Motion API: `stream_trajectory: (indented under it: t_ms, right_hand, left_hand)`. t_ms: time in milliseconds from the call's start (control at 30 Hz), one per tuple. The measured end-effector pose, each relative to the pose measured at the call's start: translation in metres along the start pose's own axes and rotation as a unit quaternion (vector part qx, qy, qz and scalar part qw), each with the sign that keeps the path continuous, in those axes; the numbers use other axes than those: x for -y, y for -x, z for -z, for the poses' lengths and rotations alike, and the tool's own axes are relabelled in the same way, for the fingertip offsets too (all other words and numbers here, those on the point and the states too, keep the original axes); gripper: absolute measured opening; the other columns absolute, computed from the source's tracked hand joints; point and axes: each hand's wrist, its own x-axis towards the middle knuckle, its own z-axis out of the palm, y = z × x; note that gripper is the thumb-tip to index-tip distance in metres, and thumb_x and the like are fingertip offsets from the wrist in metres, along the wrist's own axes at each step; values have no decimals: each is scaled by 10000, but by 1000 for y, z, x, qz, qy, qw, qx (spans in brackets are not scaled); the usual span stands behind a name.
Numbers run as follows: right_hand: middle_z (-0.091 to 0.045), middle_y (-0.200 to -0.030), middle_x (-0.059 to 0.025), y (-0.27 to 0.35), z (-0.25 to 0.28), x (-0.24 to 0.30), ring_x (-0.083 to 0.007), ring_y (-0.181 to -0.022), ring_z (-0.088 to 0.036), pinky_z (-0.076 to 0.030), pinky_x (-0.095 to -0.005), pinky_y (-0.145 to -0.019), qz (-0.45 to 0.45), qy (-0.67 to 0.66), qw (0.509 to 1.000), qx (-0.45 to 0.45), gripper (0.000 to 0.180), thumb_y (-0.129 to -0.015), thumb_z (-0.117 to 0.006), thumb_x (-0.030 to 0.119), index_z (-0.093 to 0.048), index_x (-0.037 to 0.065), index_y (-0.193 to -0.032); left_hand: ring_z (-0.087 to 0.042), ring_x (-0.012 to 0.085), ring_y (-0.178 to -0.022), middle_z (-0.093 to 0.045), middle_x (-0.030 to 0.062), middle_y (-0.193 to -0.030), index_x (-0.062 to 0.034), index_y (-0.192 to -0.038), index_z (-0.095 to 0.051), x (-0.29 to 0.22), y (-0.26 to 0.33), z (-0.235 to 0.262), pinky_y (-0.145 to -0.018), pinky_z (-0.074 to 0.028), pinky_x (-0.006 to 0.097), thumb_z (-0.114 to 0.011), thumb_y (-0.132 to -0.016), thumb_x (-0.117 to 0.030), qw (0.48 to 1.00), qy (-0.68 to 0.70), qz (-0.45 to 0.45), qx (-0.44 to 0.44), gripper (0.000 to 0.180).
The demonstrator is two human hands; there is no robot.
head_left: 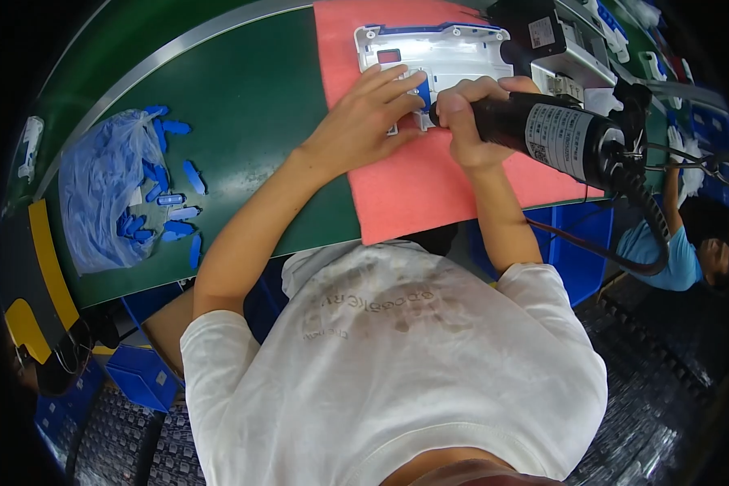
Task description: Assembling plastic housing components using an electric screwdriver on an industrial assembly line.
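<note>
The left hand (370,116) spreads over the shell (454,55) on the mat (413,190), probably bracing it, any pinch unclear, while the right hand (471,134) grips the driver (563,134) well forward, likely for aim.

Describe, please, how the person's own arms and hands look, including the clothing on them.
The left hand and the right hand are both bare, with no gloves, and no watch or bracelet shows at the wrists. The forearms are uncovered too. Loose, plain white short sleeves cover the upper arms; they belong to a white shirt with faded dark lettering and brownish smudges.
</note>
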Motion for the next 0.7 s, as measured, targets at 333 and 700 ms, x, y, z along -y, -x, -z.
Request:
stream_trajectory:
  t_ms: [333, 700]
  right_hand:
    - [-570, -684, -56, -28, 12, 35, -149, -509, -542, -485, -308, -509, -45, -172, 965, -193, 610, -795, -577, -95, -290, 21, -1321]
    - [-661, -816, -43, -23, 119, -5, -101, -699, -623, -501, -242, -636, -125, -13, 970, -206, 297, -823, -734, 41, -563, 7, -1063]
  left_hand:
    - [-457, 363, -1279, -570, 141, -1303, -49, -1025, -640, 0, 2, -7, -1076, -349, 484, -761, -757, -200, 999, -40, -4, -14, 330]
    - [-620, 251, -1030, -622, 102, -1093, -11, -1128, -610, -26, 13, 100, -868, -519, 451, -607, -943, -325, 624, 630, 425, -178, 365]
